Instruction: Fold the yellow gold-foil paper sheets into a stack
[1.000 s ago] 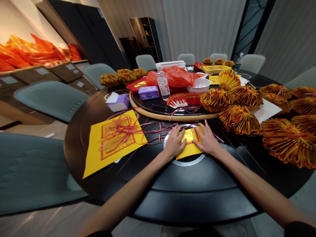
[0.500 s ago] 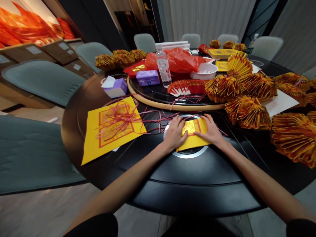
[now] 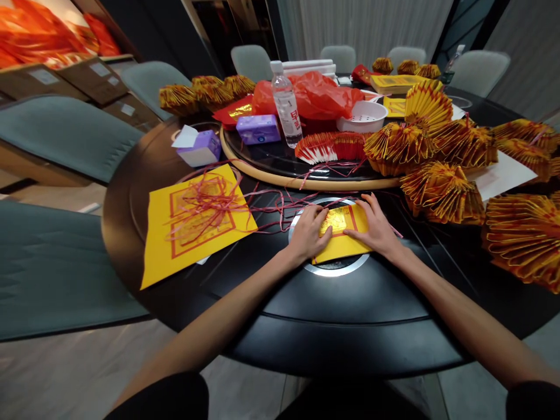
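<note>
Both hands lie flat and unclenched on a small folded yellow paper with a gold-and-red print, pressing it rather than gripping it: the left hand (image 3: pixel 307 233) covers its left end and the right hand (image 3: pixel 375 230) rests across its right end. The folded yellow paper (image 3: pixel 345 246) sits on a round metal-ringed inset of the round black counter (image 3: pixel 350 303), directly in front of the person. To the left lies a large yellow printed sheet (image 3: pixel 161 245) under a loose tangle of thin red ribbons (image 3: pixel 205 204), with strands trailing towards the hands. Behind, a lazy Susan with a wooden rim (image 3: pixel 306 184) carries the containers: a clear water bottle (image 3: pixel 286 105) holding clear liquid, a bulging red plastic bag (image 3: pixel 315 96) whose contents are hidden, a white perforated bowl (image 3: pixel 362 116) with holes showing inside, and a purple packet (image 3: pixel 258 129). A small purple-and-white tissue box (image 3: pixel 201 149) stands on the counter near its left edge, a white tissue poking out of its top. Pleated gold-and-red paper fans (image 3: pixel 441 192) crowd the right side, some resting on a white sheet (image 3: pixel 503 175), and a red-tipped paper strip fan (image 3: pixel 328 147) lies on the lazy Susan.
</note>
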Demonstrator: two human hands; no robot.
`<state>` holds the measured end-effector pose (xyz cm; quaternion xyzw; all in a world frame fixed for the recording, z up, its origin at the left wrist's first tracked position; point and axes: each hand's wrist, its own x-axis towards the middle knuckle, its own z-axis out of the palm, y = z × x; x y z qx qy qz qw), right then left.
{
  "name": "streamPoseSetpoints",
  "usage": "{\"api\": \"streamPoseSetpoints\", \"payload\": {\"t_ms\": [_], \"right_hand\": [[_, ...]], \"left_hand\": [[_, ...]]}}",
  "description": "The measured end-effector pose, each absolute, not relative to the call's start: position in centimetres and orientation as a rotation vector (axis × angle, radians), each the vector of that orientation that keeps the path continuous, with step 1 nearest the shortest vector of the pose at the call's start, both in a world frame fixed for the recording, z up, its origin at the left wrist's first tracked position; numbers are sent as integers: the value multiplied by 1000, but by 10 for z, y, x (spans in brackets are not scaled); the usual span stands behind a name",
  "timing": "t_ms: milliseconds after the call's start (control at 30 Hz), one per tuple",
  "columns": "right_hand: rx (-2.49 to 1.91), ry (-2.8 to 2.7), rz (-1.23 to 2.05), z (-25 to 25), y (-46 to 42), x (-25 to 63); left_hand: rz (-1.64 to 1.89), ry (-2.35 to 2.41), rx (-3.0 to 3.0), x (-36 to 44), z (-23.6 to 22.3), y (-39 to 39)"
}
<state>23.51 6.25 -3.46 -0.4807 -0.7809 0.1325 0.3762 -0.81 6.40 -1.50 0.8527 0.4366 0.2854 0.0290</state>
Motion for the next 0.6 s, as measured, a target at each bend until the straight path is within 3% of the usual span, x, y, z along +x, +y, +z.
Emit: {"api": "streamPoseSetpoints", "payload": {"t_ms": [600], "right_hand": [[-1209,-1905,205,-35,69,239]], "left_hand": [[871,1370,2640,-8,-14,64]]}}
